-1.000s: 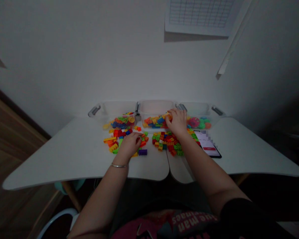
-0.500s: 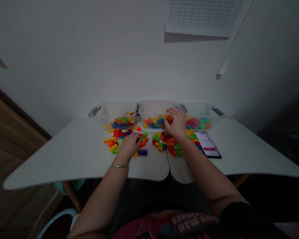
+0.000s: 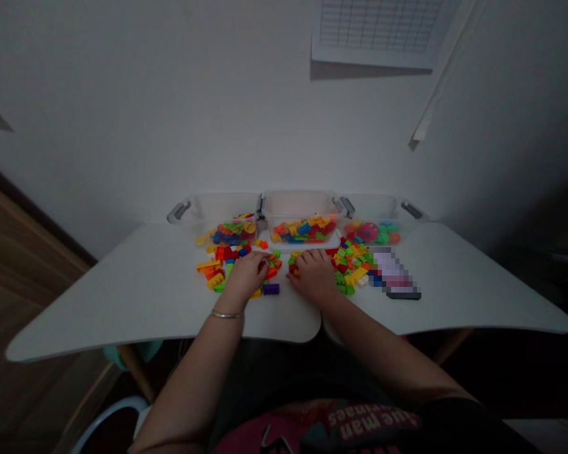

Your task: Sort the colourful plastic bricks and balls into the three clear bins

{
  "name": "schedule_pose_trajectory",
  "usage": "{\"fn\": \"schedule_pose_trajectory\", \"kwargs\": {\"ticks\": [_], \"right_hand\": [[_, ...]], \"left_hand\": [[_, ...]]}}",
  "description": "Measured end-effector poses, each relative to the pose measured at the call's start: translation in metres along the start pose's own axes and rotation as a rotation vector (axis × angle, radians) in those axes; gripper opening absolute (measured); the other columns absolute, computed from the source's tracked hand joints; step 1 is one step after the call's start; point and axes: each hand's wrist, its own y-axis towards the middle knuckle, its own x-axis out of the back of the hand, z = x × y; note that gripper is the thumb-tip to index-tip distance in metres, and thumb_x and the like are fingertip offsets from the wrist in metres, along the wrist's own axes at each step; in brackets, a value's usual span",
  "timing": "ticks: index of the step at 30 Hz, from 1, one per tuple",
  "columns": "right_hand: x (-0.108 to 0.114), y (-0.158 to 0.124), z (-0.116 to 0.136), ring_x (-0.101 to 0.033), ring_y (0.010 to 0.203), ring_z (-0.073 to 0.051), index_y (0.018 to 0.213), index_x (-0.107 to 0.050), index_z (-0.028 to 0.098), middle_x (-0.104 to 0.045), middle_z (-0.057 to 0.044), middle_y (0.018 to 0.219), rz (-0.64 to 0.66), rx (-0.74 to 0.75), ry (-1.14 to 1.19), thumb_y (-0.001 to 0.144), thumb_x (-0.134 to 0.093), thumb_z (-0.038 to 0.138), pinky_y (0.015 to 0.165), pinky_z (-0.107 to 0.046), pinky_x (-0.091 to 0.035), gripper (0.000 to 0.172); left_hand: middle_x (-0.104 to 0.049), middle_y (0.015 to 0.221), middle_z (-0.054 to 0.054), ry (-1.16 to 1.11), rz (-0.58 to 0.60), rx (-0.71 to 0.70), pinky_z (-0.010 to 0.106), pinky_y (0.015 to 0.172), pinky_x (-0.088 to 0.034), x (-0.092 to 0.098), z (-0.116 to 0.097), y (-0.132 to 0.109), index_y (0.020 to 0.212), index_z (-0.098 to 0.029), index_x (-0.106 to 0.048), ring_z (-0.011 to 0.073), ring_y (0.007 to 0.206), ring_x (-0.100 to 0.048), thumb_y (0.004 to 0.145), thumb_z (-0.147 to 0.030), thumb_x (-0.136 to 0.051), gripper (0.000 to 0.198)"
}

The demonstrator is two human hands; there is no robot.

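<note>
My left hand (image 3: pixel 247 272) rests over the left pile of plastic building bricks (image 3: pixel 213 274), its fingers curled in toward the thumb. Whatever lies between those fingertips is hidden. A purple brick (image 3: pixel 271 289) lies just right of that hand. My right hand (image 3: pixel 316 276) reaches down onto the right pile of bricks (image 3: pixel 353 260), with thumb and fingers apart around a few bricks at the pile's left end. Behind the hands stands a clear plastic bin (image 3: pixel 298 205) with yellow, orange, blue and red bricks inside.
A left clear bin (image 3: pixel 224 207) and a right clear bin (image 3: pixel 372 208) hold more coloured toy pieces. A phone (image 3: pixel 395 274) lies right of the right pile. The white table (image 3: pixel 137 296) has a seam near its front middle. A printed sheet (image 3: pixel 376 31) hangs on the wall.
My right hand has come down from the middle bin toward me and left, onto the right pile. My left hand has hardly moved.
</note>
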Motion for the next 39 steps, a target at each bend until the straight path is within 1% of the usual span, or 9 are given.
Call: {"fn": "schedule_pose_trajectory", "kwargs": {"ticks": [3,10,15,21,28,30,32,36,39], "right_hand": [[-0.006,-0.001,0.001,-0.054,0.1,-0.031,0.096,-0.067,0.019,-0.068,-0.014,0.099,0.015,0.029,-0.003,0.082,-0.072,0.038,0.095,-0.047,-0.041,0.024],[-0.018,-0.001,0.0,-0.056,0.097,-0.029,0.093,-0.067,0.02,-0.069,-0.011,0.094,0.03,0.132,0.03,0.086,-0.067,0.028,0.096,-0.045,-0.04,0.011],[-0.022,-0.001,0.001,-0.057,0.096,-0.027,0.094,-0.067,0.021,-0.069,-0.01,0.095,0.055,0.113,0.085,0.087,-0.067,0.03,0.091,-0.042,-0.042,0.012],[-0.023,-0.001,0.0,-0.058,0.095,-0.025,0.092,-0.066,0.021,-0.07,-0.008,0.094,0.061,0.112,0.129,0.09,-0.064,0.03,0.09,-0.039,-0.042,0.01],[-0.021,-0.001,0.002,-0.058,0.094,-0.025,0.096,-0.066,0.018,-0.07,-0.009,0.094,0.037,0.098,0.238,0.092,-0.055,0.021,0.09,-0.039,-0.043,0.012],[-0.021,-0.001,-0.001,-0.06,0.095,-0.024,0.101,-0.066,0.019,-0.07,-0.009,0.098,-0.007,0.059,0.321,0.091,-0.055,0.019,0.09,-0.038,-0.045,0.015],[-0.019,0.0,-0.007,-0.061,0.098,-0.024,0.105,-0.066,0.02,-0.07,-0.009,0.103,-0.093,0.03,0.412,0.091,-0.053,0.018,0.09,-0.038,-0.047,0.019],[-0.007,0.007,-0.032,-0.061,0.103,-0.024,0.105,-0.067,0.021,-0.07,-0.009,0.105,-0.369,0.016,0.507,0.092,-0.05,0.02,0.096,-0.041,-0.046,0.022],[0.008,0.019,-0.057,-0.061,0.103,-0.025,0.103,-0.069,0.022,-0.07,-0.009,0.104,-0.525,-0.048,0.506,0.092,-0.05,0.022,0.096,-0.042,-0.047,0.022]], "left_hand": [[-0.068,0.119,0.011,-0.007,-0.003,-0.006,0.037,0.101,-0.049,-0.002,0.001,0.0,0.118,-0.016,-0.065,0.0225,0.111,-0.064,0.091,-0.022,-0.05,0.031],[-0.068,0.12,0.011,-0.014,-0.007,-0.001,0.036,0.101,-0.049,-0.001,0.0,-0.001,0.117,-0.017,-0.065,0.022,0.111,-0.064,0.091,-0.022,-0.05,0.031],[-0.068,0.119,0.012,-0.007,0.009,0.014,0.038,0.099,-0.05,0.001,-0.002,-0.001,0.118,-0.017,-0.065,0.0239,0.11,-0.065,0.09,-0.023,-0.051,0.032],[-0.068,0.119,0.011,-0.028,0.0,0.026,0.038,0.1,-0.049,0.002,-0.003,-0.003,0.117,-0.017,-0.065,0.0237,0.11,-0.064,0.09,-0.021,-0.052,0.031],[-0.068,0.119,0.011,-0.028,-0.002,0.019,0.038,0.101,-0.049,0.001,-0.002,-0.002,0.119,-0.017,-0.065,0.0238,0.112,-0.064,0.09,-0.021,-0.052,0.032],[-0.068,0.12,0.011,-0.021,0.004,0.018,0.038,0.101,-0.049,0.002,-0.003,-0.002,0.119,-0.017,-0.065,0.0239,0.111,-0.064,0.09,-0.022,-0.051,0.032],[-0.068,0.12,0.011,-0.012,0.006,0.012,0.038,0.101,-0.049,0.003,-0.003,-0.002,0.119,-0.016,-0.065,0.0236,0.111,-0.064,0.091,-0.022,-0.05,0.032],[-0.068,0.119,0.011,-0.005,-0.001,-0.01,0.037,0.1,-0.049,0.003,-0.002,-0.002,0.118,-0.016,-0.065,0.023,0.11,-0.064,0.091,-0.021,-0.05,0.031],[-0.069,0.119,0.011,-0.011,-0.008,-0.017,0.038,0.098,-0.05,0.003,-0.002,-0.002,0.117,-0.017,-0.065,0.0231,0.109,-0.064,0.091,-0.021,-0.05,0.03]]}}
